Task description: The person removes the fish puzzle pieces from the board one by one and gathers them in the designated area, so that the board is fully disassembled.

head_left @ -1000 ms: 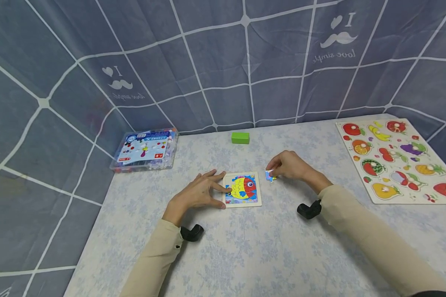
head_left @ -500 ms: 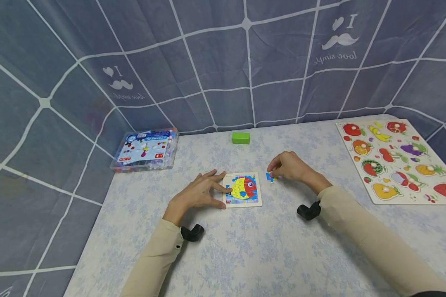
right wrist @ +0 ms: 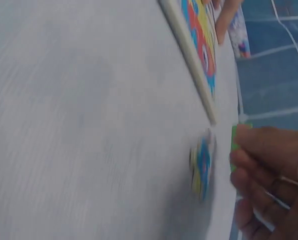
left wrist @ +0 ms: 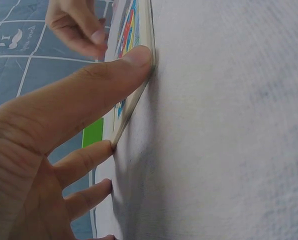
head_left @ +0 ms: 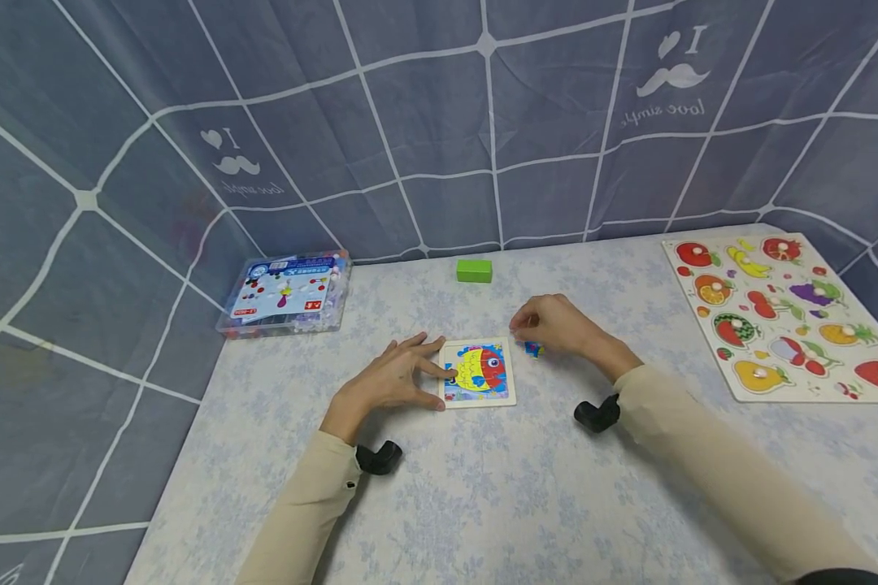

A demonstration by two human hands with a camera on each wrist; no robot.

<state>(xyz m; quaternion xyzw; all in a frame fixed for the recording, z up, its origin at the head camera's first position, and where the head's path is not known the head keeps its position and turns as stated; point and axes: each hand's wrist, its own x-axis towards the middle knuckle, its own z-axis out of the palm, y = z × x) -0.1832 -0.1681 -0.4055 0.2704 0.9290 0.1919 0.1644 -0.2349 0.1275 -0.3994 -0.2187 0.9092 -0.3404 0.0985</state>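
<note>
Near the middle of the frame, the fish puzzle [head_left: 483,375] lies flat on the table [head_left: 475,496], and the left hand [head_left: 391,380] spreads over its left side, the fingers extended and parted rather than closed. The thumb rests on the lower left corner, one finger reaches onto the fish's tail, and another touches the upper left corner; that wide stance seems meant to keep the puzzle from sliding, and it leaves most of the picture uncovered. Just right of the puzzle sit the loose pieces [head_left: 533,349], apart from its rim and, I judge, put there for a short reach. The right hand [head_left: 556,325] hangs over them with its fingers curled and the thumb close to the index fingertip; the right wrist view is blurred there, so I cannot tell whether they pinch a piece or nothing. The other things stand well apart from the hands, which suits a job done in a small space: the green block [head_left: 474,271] above centre, the clear box [head_left: 285,294] at the left by the curtain [head_left: 439,122], and the fruit board [head_left: 783,325] at the right edge.
</note>
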